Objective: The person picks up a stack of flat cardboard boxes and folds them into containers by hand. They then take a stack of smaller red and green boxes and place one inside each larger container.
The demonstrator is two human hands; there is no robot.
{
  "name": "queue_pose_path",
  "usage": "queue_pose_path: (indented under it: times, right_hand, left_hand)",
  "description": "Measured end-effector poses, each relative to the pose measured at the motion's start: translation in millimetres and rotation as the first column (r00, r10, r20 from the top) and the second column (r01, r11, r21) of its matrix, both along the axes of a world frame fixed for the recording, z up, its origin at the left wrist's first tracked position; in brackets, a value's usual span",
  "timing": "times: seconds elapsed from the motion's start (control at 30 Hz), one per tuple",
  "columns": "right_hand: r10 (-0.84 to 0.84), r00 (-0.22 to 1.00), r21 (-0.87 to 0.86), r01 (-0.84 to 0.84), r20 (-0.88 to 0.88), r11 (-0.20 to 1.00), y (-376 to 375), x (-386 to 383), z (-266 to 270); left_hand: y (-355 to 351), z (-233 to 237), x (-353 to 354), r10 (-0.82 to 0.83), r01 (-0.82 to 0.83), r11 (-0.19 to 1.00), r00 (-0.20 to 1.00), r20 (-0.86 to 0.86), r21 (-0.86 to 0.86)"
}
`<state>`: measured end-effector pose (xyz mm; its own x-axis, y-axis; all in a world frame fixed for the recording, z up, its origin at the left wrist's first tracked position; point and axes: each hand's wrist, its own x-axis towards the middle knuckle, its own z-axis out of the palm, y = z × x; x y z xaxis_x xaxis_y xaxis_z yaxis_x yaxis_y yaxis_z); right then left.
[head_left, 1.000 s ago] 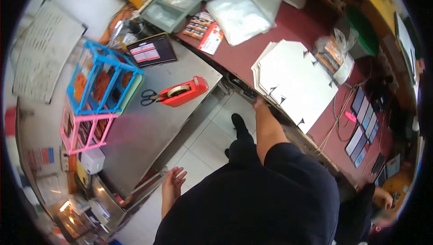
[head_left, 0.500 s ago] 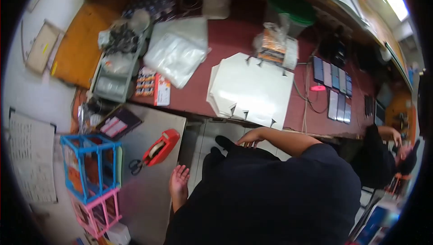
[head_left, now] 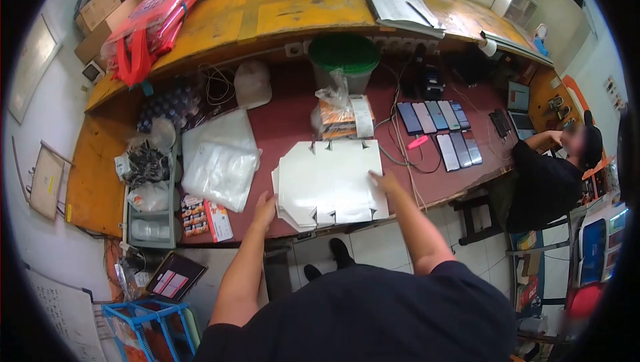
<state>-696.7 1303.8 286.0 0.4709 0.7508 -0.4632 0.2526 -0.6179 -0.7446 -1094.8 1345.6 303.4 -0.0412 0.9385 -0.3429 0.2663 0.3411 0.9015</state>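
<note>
A stack of white die-cut cardboard sheets (head_left: pixel 330 179) lies flat on the dark red worktop, with small dark notches along its far and near edges. Its lower sheets stick out a little on the left side. My left hand (head_left: pixel 265 209) grips the stack's left edge, fingertips pointing away from me. At the right edge my right hand (head_left: pixel 381 183) is closed on the sheets, a digit lying over the top one. Some of the fingers of each hand are hidden. Just beyond the stack stands an orange box (head_left: pixel 338 119) in clear plastic wrapping.
Clear plastic bags (head_left: pixel 220 162) lie on the left beside a grey organiser (head_left: pixel 152 232). Several phones (head_left: pixel 433 115) and a pink object (head_left: pixel 417 142) are on the right, near loose cables. A green-lidded bucket (head_left: pixel 343 52) stands behind. A co-worker (head_left: pixel 550 175) sits at far right.
Both my hands have moved from beside my body to the two sides of the sheet stack. The view has tilted up, showing more of the yellow shelf.
</note>
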Motion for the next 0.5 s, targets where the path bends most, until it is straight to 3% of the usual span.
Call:
queue_pose_path:
  times: [0.03, 0.07, 0.13, 0.23, 0.3, 0.37, 0.5]
  right_hand:
    - [0.046, 0.999, 0.062, -0.045, -0.015, 0.997, -5, -7, 3]
    - [0.041, 0.999, 0.067, -0.040, -0.014, 0.997, -5, -12, 1]
    - [0.049, 0.951, 0.041, -0.064, 0.305, 0.997, -6, -13, -6]
    - [0.032, 0.981, 0.071, -0.046, 0.190, 0.996, -5, -3, -32]
    - [0.070, 0.979, 0.034, -0.077, 0.190, 0.996, -8, -6, -11]
    - [0.243, 0.967, 0.060, -0.248, 0.083, 0.967, -6, -10, 3]
    - [0.300, 0.941, 0.035, -0.309, 0.155, 0.950, 9, -22, -16]
  left_hand:
    - [7, -7, 10, -0.023, 0.020, 1.000, 0.991, -0.129, -0.021]
    - [17, -29, 13, -0.108, 0.109, 0.993, 0.994, 0.007, -0.056]
    - [7, -24, 33, -0.118, 0.120, 0.993, 0.990, -0.079, 0.022]
    - [-2, -24, 42, -0.086, 0.110, 0.987, 0.976, -0.200, 0.114]
    - [-7, -12, 39, 0.006, -0.001, 0.997, 0.998, -0.067, 0.073]
    - [-6, -32, 28, 0.132, -0.129, 0.991, 0.987, -0.090, 0.032]
    - [-12, -43, 10, 0.145, -0.148, 0.988, 0.988, 0.057, 0.042]
